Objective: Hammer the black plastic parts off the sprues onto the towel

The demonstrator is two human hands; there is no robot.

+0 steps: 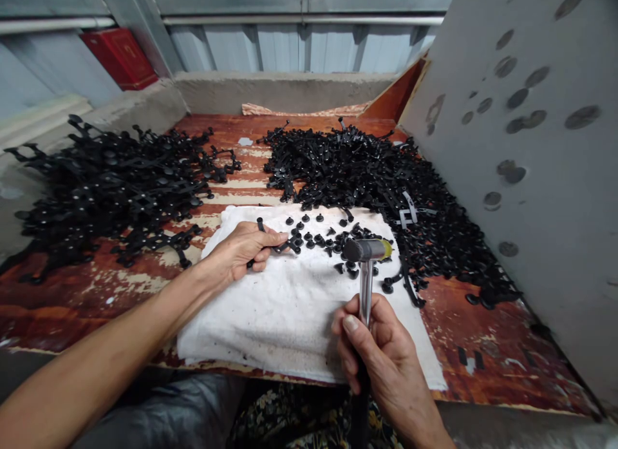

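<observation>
My left hand (248, 248) is closed on a small black branched part (279, 247), its end resting among small black round caps (309, 236) on a white cloth (280, 314). In my right hand (376, 346) a mallet (365, 285) is gripped by its handle, head up. One end of its head is black, the other yellow. The mallet head hangs in front of several of the caps and hides some of them. The fingers of my right hand wrap round the handle.
At the left lies a heap of joined black parts (106, 185); a wider heap of black pieces (347, 165) spreads behind the cloth and to the right. A grey spotted panel (541, 152) borders the worn reddish tabletop (96, 301). A red box (120, 59) is at the back left.
</observation>
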